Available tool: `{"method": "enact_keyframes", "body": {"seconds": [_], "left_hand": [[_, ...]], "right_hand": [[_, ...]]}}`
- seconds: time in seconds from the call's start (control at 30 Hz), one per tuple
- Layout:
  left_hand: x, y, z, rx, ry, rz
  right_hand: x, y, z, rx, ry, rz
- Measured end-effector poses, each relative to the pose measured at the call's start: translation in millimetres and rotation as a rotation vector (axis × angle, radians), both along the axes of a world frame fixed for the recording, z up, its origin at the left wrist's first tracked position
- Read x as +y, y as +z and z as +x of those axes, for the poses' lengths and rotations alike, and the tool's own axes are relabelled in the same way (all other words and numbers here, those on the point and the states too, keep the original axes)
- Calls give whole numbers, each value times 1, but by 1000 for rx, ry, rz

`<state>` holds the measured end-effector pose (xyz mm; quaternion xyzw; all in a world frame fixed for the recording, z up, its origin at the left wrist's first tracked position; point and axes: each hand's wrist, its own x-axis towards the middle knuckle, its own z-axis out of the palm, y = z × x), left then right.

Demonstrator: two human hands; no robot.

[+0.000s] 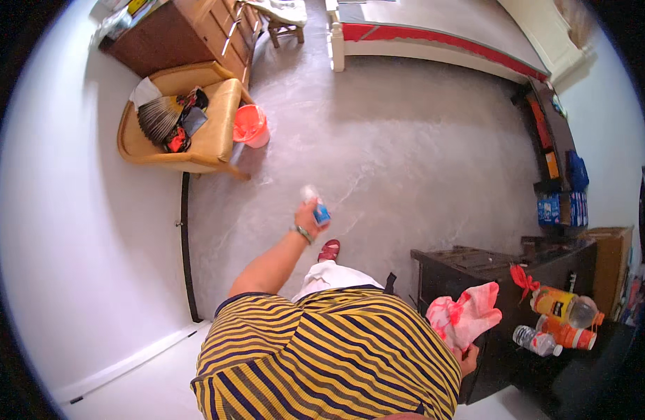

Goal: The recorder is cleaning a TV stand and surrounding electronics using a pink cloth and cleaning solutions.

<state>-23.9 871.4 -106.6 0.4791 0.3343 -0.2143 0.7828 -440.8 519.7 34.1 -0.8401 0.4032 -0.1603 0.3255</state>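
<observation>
My left hand (307, 216) is wrapped around a small bottle (321, 212) with a blue and white label, slightly blurred, held out above the grey floor. A band circles that wrist. Low at my right side, my right hand (468, 359) grips the lower end of a pink and white cloth (463, 315). My torso hides part of this hand. The cloth bunches upward in front of a dark wooden cabinet (443, 273). On the dark surface to the right lie a clear plastic bottle (535, 340) and larger orange-labelled bottles (556, 304).
An armchair (225, 113) holding a folding fan (162, 115) stands left, beside a pink waste bin (251, 126). Behind it is a wooden cabinet (170, 39). A bed frame (432, 52) lies ahead. Along the right wall runs a low shelf (553, 121) with blue packages (561, 209).
</observation>
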Motion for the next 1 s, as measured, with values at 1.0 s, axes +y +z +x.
{"method": "enact_keyframes", "body": {"seconds": [1.0], "left_hand": [[10,-93,1,476,-168,-7]], "right_hand": [[126,11,87,-50,-119,467]]}}
